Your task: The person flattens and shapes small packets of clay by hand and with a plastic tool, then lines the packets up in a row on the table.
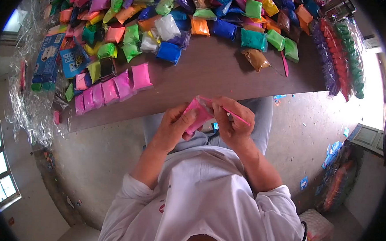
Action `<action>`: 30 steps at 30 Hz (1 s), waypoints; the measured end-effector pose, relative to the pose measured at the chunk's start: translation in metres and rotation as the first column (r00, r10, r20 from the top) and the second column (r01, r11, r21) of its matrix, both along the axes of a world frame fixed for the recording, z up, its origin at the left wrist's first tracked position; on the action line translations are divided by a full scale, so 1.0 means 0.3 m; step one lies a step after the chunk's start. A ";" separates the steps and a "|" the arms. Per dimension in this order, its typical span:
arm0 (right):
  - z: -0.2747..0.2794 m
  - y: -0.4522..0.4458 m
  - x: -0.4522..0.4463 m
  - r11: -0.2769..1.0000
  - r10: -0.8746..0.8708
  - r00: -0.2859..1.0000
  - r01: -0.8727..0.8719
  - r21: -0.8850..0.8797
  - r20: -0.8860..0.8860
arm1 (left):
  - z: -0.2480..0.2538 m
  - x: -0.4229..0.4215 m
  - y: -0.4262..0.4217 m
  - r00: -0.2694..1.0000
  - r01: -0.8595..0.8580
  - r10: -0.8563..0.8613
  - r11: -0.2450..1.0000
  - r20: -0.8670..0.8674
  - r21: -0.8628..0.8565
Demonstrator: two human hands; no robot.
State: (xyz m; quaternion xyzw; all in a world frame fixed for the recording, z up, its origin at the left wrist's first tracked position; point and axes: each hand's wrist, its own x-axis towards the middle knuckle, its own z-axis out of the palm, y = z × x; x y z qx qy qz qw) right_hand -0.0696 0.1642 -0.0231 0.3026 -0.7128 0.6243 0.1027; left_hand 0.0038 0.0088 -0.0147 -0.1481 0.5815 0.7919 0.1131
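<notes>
Just off the table's front edge, over my lap, my left hand [175,124] grips a small pink plastic packet [201,114] with a clear top edge. My right hand [236,125] is closed on a thin pink stick [239,117], its inner end at the packet's upper corner. Whether the stick's tip is inside the packet, I cannot tell. To the left on the table, several pink and purple packets [108,91] lie in a row.
Heaped colourful packets [163,28] cover the back of the brown table [196,72]. A pink tool [285,65] lies near a brown packet [256,59]. Bagged coloured pieces [336,58] stand at right; crumpled clear plastic [22,92] and a blue box [49,56] sit at left.
</notes>
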 end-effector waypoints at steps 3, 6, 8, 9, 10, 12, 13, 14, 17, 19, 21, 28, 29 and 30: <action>0.011 0.032 -0.017 0.990 0.131 0.983 -0.136 0.031 0.126 | -0.009 0.007 -0.005 1.000 0.003 -0.003 1.000 0.003 0.022; 0.025 0.060 -0.043 0.956 0.245 0.940 -0.274 0.099 0.236 | -0.013 0.012 -0.007 1.000 -0.013 0.013 1.000 0.024 -0.009; 0.022 0.057 -0.057 0.952 0.270 0.942 -0.292 0.089 0.200 | -0.014 0.015 -0.006 0.999 -0.022 0.021 1.000 0.036 0.019; 0.021 0.055 -0.061 0.948 0.294 0.941 -0.310 0.078 0.165 | -0.012 0.015 -0.006 0.999 -0.023 0.022 1.000 0.036 0.019; 0.024 0.053 -0.060 0.947 0.296 0.941 -0.311 0.078 0.165 | -0.008 0.014 -0.007 1.000 -0.012 0.011 1.000 0.026 0.026; 0.030 0.046 -0.053 0.948 0.305 0.917 -0.317 0.007 0.257 | 0.001 0.014 -0.006 1.000 -0.003 0.002 0.999 0.017 0.034; 0.024 0.044 -0.049 0.948 0.307 0.916 -0.319 0.006 0.257 | 0.006 0.012 -0.003 0.999 -0.001 0.000 1.000 0.035 0.016; 0.009 0.041 -0.043 0.956 0.282 0.921 -0.293 0.000 0.268 | 0.009 0.010 -0.002 0.999 0.001 -0.001 1.000 0.052 -0.002; -0.029 0.025 -0.019 0.980 0.196 0.941 -0.201 -0.008 0.276 | -0.008 0.009 -0.004 0.998 0.011 -0.012 1.000 0.059 0.017; -0.028 0.013 0.004 0.991 0.129 0.953 -0.132 -0.008 0.274 | 0.013 -0.002 0.007 0.999 0.026 -0.027 1.000 0.024 0.004; -0.013 0.005 0.021 1.000 0.011 0.935 -0.008 -0.009 0.355 | 0.019 -0.007 0.010 0.999 0.041 -0.041 0.999 -0.014 -0.011; -0.024 0.054 -0.029 0.953 0.303 0.861 -0.281 -0.115 0.409 | 0.005 0.004 0.008 0.998 0.053 -0.054 0.997 -0.014 -0.055; -0.013 0.055 -0.039 0.946 0.317 0.874 -0.321 -0.052 0.369 | -0.003 0.006 0.009 0.999 0.037 -0.037 0.998 -0.001 -0.058; -0.008 0.055 -0.044 0.934 0.333 0.884 -0.357 0.012 0.329 | -0.010 0.009 0.009 0.999 0.037 -0.037 0.998 0.000 -0.056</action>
